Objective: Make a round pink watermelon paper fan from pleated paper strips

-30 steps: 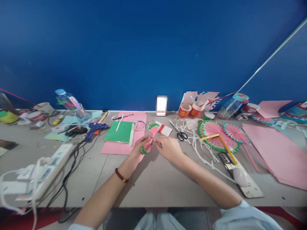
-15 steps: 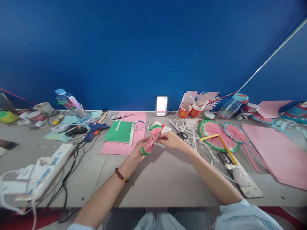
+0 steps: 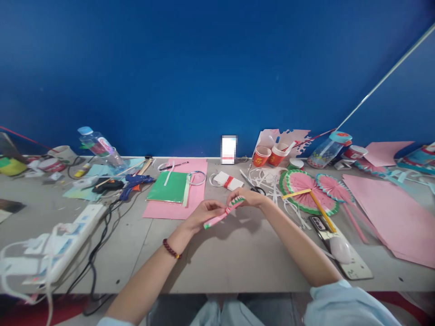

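Between my two hands is a pleated paper fan (image 3: 216, 220), pink with green ends and bound at its middle with something red. It is tilted, its left end low and its right end higher. My left hand (image 3: 203, 214) pinches it near the middle. My right hand (image 3: 245, 198) has its fingers closed on the upper right end. Just beyond my hands lies a white packet with a red band (image 3: 229, 180). A green sheet pack (image 3: 167, 186) rests on pink paper (image 3: 152, 211) to the left.
Finished watermelon-pattern fans (image 3: 302, 183) lie at the right, near a phone (image 3: 321, 226) and pink sheets (image 3: 390, 213). Black scissors (image 3: 258, 190) sit among white paper strips (image 3: 288, 209). Red paper cups (image 3: 261, 156) stand by the wall. At left are a glue gun (image 3: 134, 183) and a power strip (image 3: 79, 233).
The paper fan has turned from steeply upright to a flatter slant, its folds seen more edge-on. My right hand has moved from beside the middle to its right end, uncovering the white packet.
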{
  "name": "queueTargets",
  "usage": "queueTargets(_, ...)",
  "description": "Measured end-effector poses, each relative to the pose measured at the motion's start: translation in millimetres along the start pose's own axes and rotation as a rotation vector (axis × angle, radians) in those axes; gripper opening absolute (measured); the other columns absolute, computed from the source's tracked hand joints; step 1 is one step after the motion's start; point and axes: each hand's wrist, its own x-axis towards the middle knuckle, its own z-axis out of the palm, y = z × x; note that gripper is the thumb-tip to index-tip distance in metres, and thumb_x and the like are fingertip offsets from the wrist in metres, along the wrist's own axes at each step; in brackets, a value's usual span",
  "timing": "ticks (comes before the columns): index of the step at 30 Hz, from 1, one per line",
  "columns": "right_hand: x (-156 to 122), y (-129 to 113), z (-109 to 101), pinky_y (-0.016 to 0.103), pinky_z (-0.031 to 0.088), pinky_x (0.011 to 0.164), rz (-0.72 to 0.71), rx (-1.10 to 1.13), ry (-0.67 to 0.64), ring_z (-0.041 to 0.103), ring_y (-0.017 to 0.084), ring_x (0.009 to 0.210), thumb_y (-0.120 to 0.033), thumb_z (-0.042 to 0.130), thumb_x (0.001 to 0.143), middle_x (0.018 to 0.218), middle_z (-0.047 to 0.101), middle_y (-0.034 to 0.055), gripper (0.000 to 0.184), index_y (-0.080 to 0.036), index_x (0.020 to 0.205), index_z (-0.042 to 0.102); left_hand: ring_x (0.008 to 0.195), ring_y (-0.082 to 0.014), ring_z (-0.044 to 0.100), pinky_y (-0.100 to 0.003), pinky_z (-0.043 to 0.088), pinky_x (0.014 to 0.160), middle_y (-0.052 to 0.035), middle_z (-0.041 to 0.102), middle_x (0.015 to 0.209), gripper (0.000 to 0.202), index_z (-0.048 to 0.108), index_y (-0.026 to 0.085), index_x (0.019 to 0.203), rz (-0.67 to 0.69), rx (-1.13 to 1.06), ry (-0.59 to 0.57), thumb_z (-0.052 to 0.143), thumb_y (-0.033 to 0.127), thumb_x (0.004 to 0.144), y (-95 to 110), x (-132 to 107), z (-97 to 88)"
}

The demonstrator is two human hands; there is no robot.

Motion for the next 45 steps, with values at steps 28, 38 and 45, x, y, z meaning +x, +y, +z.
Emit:
queueTargets(28,-24,-57,39,0.022,0.028,0.048,0.216,-0.698,0.236,0.052,0.012,0.051,-0.024,0.045,0.079,0.049,0.06,0.0012,0.028,-0.019,0.066,0.069,0.046,-0.0091,0.051,-0.021,0.034,0.046,-0.0041,0.064,0.058,0.029,0.07,0.012,0.069,-0.05,0.239,0.137,0.076,0.039,0.061,-11,3,7.1)
queueTargets(38,-19,-64,65,0.025,0.041,0.062,0.24,-1.099,0.353,0.064,0.022,0.079,-0.022,0.041,0.089,0.086,0.07,0.0116,0.031,-0.016,0.084,0.07,0.035,-0.0035,0.034,-0.02,0.024,0.04,0.0014,0.055,0.047,0.033,0.072,0.012,0.079,0.009,0.077,0.176,0.074,0.04,0.063,-15,8,1.9)
queueTargets(45,-17,-66,81,0.027,0.045,0.061,0.261,-1.163,0.376,0.065,0.023,0.078,-0.006,0.045,0.081,0.087,0.068,0.0131,0.024,-0.014,0.09,0.066,0.065,-0.0135,0.058,-0.023,0.041,0.061,-0.0051,0.068,0.072,0.024,0.072,0.014,0.075,0.052,-0.035,0.258,0.077,0.031,0.059,-5,5,5.4)
